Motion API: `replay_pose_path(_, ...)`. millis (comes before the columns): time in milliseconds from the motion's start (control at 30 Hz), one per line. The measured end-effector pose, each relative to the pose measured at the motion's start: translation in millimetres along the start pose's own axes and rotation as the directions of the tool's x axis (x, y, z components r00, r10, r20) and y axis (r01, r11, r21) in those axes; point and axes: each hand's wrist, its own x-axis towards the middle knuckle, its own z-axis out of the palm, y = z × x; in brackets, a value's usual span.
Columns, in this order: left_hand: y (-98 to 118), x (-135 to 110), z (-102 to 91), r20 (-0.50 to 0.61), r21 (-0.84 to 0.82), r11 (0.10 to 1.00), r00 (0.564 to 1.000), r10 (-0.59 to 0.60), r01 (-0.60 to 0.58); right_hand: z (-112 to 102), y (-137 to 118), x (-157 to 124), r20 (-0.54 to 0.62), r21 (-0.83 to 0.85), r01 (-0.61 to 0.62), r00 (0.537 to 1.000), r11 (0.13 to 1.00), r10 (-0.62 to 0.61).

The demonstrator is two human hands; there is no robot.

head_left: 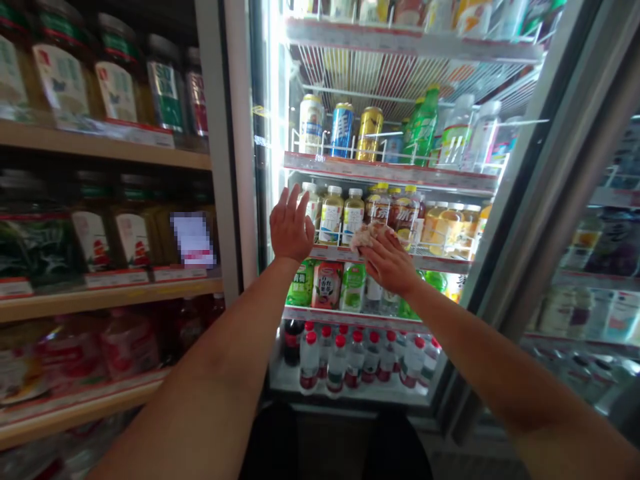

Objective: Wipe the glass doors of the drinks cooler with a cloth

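Observation:
My right hand [387, 260] presses a crumpled whitish cloth [367, 235] at the front of a shelf in a lit drinks fridge, over the shelf's label strip [440, 261]. My left hand [291, 225] is raised with its fingers stretched out at the fridge's left side, in front of a pale-capped bottle [311, 200]. It holds nothing. Just beyond the cloth stand yellowish bottles with white labels [331, 217] and dark tea bottles with yellow caps [406, 210]. Green and red drink packs [327, 285] stand on the shelf below.
Cans [342, 130] and green bottles [426, 127] fill the shelf above. Red-capped bottles [338, 363] stand on the fridge floor. To the left are wooden shelves [185, 288] with bottles; on the right runs a metal door frame [565, 220] beside another fridge section.

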Motion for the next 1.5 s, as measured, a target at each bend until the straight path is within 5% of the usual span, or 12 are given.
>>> replay_pose_path(733,0.2,0.2,-0.3,-0.011,0.024,1.000,1.000,0.011,-0.011,-17.4,19.5,3.6,-0.092,-0.112,-0.134,0.988,0.985,0.124)
replay_pose_path(1267,-0.7,0.1,0.3,-0.008,0.024,1.000,1.000,0.011,-0.011,-24.1,38.9,18.2,-0.127,-0.038,-0.331,0.938,0.943,0.324)
replay_pose_path(1500,-1.1,0.3,0.1,-0.005,0.013,1.000,1.000,0.012,-0.012,-37.5,56.7,25.0,-0.218,-0.104,-0.448,0.882,0.888,0.419)
